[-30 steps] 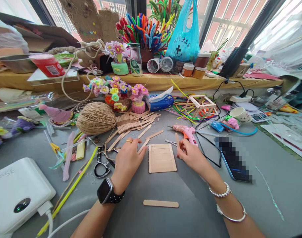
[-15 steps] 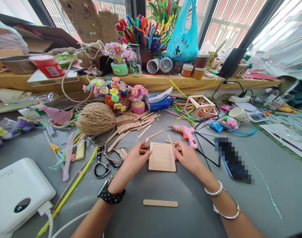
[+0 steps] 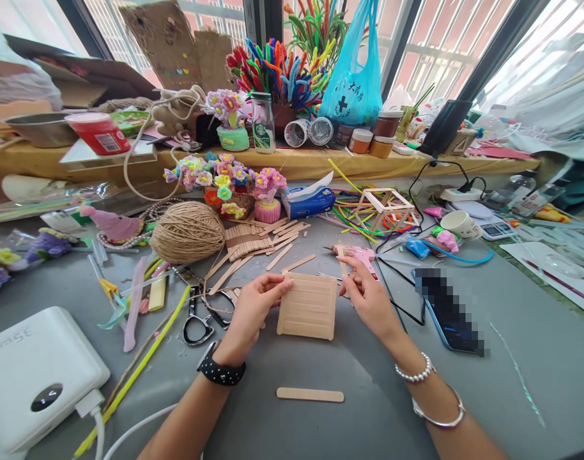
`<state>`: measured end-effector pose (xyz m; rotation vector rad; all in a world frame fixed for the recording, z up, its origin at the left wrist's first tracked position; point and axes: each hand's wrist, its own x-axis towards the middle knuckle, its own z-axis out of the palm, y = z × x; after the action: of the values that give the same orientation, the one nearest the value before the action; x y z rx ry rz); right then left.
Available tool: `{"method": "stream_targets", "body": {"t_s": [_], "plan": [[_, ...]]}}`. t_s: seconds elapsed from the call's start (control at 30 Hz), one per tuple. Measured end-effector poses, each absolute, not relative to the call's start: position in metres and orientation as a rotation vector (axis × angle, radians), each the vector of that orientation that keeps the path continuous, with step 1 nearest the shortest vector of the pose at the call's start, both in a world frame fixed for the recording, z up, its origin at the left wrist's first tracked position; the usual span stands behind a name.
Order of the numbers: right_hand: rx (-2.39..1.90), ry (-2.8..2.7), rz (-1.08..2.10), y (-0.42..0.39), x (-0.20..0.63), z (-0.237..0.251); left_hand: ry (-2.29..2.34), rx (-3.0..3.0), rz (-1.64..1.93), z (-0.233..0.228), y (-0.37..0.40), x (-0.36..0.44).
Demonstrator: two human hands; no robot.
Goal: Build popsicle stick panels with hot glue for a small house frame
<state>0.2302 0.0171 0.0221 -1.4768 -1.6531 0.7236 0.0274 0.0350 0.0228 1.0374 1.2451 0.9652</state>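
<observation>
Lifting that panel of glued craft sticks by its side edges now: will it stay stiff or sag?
The stick panel probably stays fairly stiff: it tilts as one flat piece between the left hand and right hand. Thin wood suggests it is light. Its seams might split under twisting.

The stick panel (image 3: 307, 306) is pale matt wood; the twine ball (image 3: 187, 232) rough fibre; the table (image 3: 349, 383) smooth grey; the power bank (image 3: 33, 377) glossy white plastic.

Stick panel (image 3: 307, 306) lies between scissors (image 3: 200, 319) and phone (image 3: 448, 310) — twine ball (image 3: 187, 231) behind.
</observation>
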Motion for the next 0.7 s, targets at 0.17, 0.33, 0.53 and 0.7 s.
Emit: {"method": "stream_targets", "body": {"t_s": [0.17, 0.33, 0.53, 0.7], "plan": [[-1.378, -1.594, 0.868, 0.015, 0.228, 0.028, 1.192, 0.966, 0.987, 0.024, 0.034, 0.028], [-1.417, -1.596, 0.981, 0.015, 0.222, 0.026, 1.123, 0.906, 1.007, 0.028, 0.032, 0.03], [-1.381, -1.582, 1.09, 0.015, 0.218, 0.022, 1.183, 0.943, 0.959, 0.031, 0.031, 0.031], [-1.392, -1.803, 0.892, 0.019, 0.218, 0.02, 1.194, 0.907, 1.08, 0.028, 0.032, 0.027]]}}
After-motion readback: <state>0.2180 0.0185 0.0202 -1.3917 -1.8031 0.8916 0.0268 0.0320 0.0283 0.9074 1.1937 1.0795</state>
